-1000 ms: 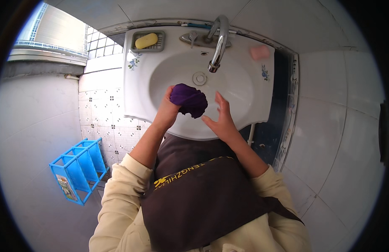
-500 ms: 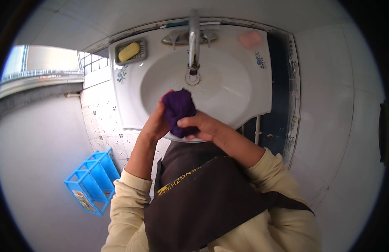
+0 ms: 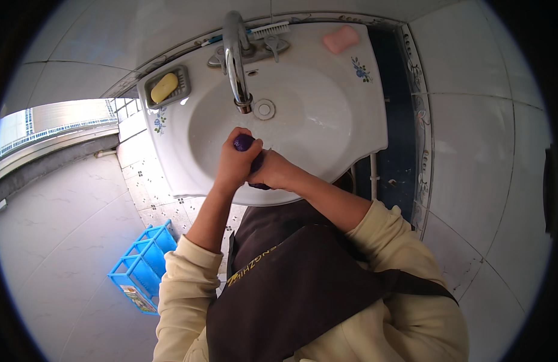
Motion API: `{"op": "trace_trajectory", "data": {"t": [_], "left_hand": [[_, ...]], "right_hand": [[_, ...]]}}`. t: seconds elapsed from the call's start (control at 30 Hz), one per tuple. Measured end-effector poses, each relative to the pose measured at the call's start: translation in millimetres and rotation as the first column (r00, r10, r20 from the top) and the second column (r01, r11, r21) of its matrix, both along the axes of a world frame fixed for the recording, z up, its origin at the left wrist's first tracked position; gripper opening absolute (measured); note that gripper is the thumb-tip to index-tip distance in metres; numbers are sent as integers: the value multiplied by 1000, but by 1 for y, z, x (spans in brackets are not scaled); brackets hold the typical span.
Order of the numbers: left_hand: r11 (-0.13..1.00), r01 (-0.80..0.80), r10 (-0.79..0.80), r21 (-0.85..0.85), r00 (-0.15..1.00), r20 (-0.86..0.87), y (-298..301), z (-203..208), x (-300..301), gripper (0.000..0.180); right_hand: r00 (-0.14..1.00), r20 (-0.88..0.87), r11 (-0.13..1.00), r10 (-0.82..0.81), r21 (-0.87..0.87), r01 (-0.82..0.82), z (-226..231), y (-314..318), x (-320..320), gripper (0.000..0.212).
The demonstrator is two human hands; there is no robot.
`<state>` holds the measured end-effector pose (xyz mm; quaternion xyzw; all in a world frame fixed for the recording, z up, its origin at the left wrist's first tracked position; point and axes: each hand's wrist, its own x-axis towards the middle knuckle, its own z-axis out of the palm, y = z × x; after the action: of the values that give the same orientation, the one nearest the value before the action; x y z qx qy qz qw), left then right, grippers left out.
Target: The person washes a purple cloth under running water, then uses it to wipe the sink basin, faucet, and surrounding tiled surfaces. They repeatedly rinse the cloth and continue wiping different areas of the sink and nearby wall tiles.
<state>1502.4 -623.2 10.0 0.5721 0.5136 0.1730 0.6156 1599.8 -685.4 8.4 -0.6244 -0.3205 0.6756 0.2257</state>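
A dark purple cloth (image 3: 243,142) is bunched tightly between my two hands above the front of the white sink (image 3: 369,136). My left hand (image 3: 233,161) is wrapped round its upper part, and a wet-looking bulge pokes out past the fingers. My right hand (image 3: 274,170) grips the lower part, close against the left. A bit of the cloth shows beneath the hands, near the basin's front rim; the rest is hidden in my fingers. Beyond my hands hangs the curved metal faucet (image 3: 235,66), its spout over the basin near the round drain (image 3: 264,109).
Yellow soap (image 3: 164,88) lies in a grey soap dish (image 3: 183,82) at the sink's left corner. Pink soap (image 3: 341,40) rests at the back right. A white-bristled brush (image 3: 270,30) lies behind the faucet. A blue plastic rack (image 3: 147,259) stands on the floor at left.
The purple cloth, loosely bunched before, is now squeezed small, with both hands closed round it. The view has shifted and turned slightly, so the sink appears tilted.
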Motion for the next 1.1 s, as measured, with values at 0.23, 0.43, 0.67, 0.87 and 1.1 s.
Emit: {"op": "trace_trajectory", "data": {"t": [0.23,0.43,0.67,0.87,1.1], "left_hand": [[965,-196,225,173,959,-170,-19,-8,17,22],[902,-416,432,120,882,-189,-15,-33,-2,25],[646,-601,711,-470,699,83,4,-26,-62,21],[652,-561,699,-509,705,118,2,-14,-65,21],[621,-528,698,-579,709,102,0,-11,-59,19]], "right_hand": [[882,471,985,-10,155,-72,-5,-8,-2,44],[860,503,891,80,351,-288,-18,-9,-4,40],[789,612,880,-47,399,-258,-90,-25,54,33],[822,328,866,-466,360,348,-92,30,96,32],[621,539,659,-568,751,-49,-62,98,112,38]]}}
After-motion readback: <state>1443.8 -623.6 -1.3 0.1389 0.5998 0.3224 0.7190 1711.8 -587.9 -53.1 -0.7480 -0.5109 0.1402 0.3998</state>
